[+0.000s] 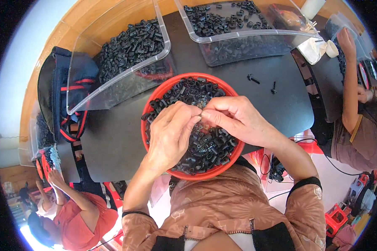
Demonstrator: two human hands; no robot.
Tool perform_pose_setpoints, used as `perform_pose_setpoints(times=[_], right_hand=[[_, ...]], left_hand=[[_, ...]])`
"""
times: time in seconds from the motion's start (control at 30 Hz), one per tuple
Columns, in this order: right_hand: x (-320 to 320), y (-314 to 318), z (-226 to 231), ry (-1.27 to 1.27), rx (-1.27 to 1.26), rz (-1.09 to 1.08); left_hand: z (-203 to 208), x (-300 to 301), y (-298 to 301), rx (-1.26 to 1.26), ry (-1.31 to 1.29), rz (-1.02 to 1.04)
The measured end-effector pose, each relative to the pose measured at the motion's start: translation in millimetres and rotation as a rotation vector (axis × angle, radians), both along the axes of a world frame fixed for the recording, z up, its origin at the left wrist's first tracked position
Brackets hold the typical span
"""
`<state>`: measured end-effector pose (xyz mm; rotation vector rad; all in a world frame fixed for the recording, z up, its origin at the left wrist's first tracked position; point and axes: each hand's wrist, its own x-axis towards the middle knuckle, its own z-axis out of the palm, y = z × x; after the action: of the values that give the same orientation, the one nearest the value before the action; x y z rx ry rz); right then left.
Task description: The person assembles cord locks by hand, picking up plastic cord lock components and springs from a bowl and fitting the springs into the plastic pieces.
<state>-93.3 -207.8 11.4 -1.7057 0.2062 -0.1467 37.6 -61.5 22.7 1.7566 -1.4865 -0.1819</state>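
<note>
A red round basin (232, 161) sits at the table's near edge, against my body. It is filled with small black plastic parts (209, 152), with a patch of tiny clear or metallic bits among them near the middle. Over the basin my left hand (171, 129) and my right hand (241, 119) meet, thumbs and forefingers pinched together fingertip to fingertip. Whatever lies between the fingertips is too small and covered to make out.
Two clear plastic bins, one far left (130, 71) and one far right (243, 42), hold many black parts. Two loose black pieces (253, 78) lie on the dark table (276, 104). A dark bag (71, 83) stands at left. Other people work at both sides.
</note>
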Motion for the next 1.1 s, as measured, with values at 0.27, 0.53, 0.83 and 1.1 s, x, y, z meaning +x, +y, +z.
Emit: perform_pose_setpoints(times=[0.27,0.53,0.83,1.1], right_hand=[[-6,-14,-11,-0.097,0.113,-0.221],[-17,-9,-11,-0.016,0.059,-0.241],[-20,-8,-8,0.013,0.029,-0.231],[-18,-6,-9,-0.051,0.007,-0.235]], left_hand=[[-2,30,5,0.085,0.299,0.358],[-12,23,-1,0.283,0.028,0.117],[-2,17,-15,0.395,-0.228,0.053],[-5,20,3,0.353,-0.137,0.133]])
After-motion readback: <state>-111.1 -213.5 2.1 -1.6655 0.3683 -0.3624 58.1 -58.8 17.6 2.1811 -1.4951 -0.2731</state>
